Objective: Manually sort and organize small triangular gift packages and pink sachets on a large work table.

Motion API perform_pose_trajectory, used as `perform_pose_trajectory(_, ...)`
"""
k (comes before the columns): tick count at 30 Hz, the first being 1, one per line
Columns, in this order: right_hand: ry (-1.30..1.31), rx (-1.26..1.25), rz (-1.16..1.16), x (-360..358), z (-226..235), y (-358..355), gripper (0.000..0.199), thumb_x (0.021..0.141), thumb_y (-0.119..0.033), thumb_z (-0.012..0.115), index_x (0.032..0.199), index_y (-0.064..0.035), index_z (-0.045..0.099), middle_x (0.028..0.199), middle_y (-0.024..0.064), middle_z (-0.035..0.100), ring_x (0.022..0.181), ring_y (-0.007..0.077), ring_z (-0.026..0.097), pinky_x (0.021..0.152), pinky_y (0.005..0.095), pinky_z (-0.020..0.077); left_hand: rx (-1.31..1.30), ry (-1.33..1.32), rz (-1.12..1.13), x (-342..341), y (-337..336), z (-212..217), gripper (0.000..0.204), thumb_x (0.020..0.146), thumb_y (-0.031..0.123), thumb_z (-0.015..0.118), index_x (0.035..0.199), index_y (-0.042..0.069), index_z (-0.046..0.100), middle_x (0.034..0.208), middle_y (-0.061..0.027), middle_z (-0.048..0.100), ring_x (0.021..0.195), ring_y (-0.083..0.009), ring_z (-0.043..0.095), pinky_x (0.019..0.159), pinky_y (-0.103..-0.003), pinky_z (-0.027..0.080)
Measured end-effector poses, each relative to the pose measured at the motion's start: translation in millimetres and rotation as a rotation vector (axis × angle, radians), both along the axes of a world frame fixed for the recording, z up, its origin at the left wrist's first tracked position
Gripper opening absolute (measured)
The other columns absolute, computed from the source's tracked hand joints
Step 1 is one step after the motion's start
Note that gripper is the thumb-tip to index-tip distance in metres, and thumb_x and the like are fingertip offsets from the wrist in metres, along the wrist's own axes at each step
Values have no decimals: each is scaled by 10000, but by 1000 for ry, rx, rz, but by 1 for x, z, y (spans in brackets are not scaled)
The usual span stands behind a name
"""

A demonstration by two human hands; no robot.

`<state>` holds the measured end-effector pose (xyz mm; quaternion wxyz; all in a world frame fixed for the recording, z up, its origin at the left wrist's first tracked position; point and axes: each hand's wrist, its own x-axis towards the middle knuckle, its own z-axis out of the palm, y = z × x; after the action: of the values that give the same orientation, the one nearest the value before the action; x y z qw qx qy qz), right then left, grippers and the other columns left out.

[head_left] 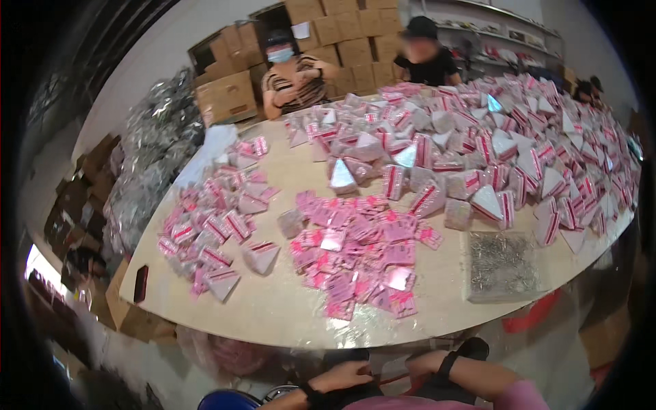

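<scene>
Below the table's near edge, my left hand (347,374) is low beside my dark clothing, with a black band on its wrist. Its fingers look bent, but their tips are not clear. My right hand (429,362) is a short way to the right, a dark watch or band on that wrist; its fingers are mostly hidden. Whether either holds anything cannot be made out. Nearest on the table lies a spread heap of small flat pink cards (355,253). To its right sits a white box (506,290) filled with many thin silvery pieces.
A large pile of wrapped wedge-shaped pink-and-white packs (437,143) covers the far and right table (273,324). More packs (212,232) and a phone (141,283) lie left. Two people (294,78) are across the table. Cartons (229,96) and clear plastic bags (154,143) stand behind.
</scene>
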<state>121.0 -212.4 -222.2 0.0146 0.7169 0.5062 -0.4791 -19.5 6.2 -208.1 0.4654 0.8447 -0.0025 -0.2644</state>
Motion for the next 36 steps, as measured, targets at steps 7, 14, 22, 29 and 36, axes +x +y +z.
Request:
perform_pose_trajectory(7, -27, 365, 269, -48, 106, 43, 214, 729, -101, 561, 904, -26, 659, 846, 156, 669, 795, 338, 654, 628, 435, 506, -130, -333, -88, 13, -81, 0, 412, 825, 277, 603, 1149, 27, 558, 1124, -175, 597, 1021, -291, 580, 893, -370, 441)
perform_pose_trajectory(14, -175, 420, 395, -61, 320, 81, 254, 849, -267, 543, 869, -14, 539, 833, 170, 579, 795, 361, 588, 685, 445, 477, -131, -475, 57, 24, -91, 17, 395, 829, 290, 556, 1136, 41, 580, 1133, -190, 592, 1052, -315, 565, 921, -389, 425)
perform_pose_trajectory(22, -501, 792, -142, -41, 430, 40, 273, 781, -226, 679, 899, 14, 621, 871, 71, 624, 816, 147, 602, 719, 270, 472, 284, -446, 439, 29, 38, -70, 390, 828, 299, 517, 1113, 47, 604, 1130, -203, 595, 1077, -345, 551, 935, -415, 418)
perform_pose_trajectory(29, -334, 791, -370, -21, 398, -5, 248, 800, -207, 647, 882, 24, 611, 804, 66, 607, 763, 141, 599, 707, 258, 469, 668, -501, 654, -12, 141, -100, 417, 860, 364, 506, 1133, 59, 588, 1163, -187, 587, 1040, -345, 571, 873, -424, 446)
perform_pose_trajectory(36, -339, 899, -494, 7, 383, -80, 233, 828, -207, 623, 882, 19, 605, 787, 67, 608, 719, 135, 589, 664, 252, 478, 836, -500, 561, -74, 164, -58, 207, 715, 84, 610, 906, 20, 655, 942, -196, 642, 890, -364, 600, 761, -408, 486)
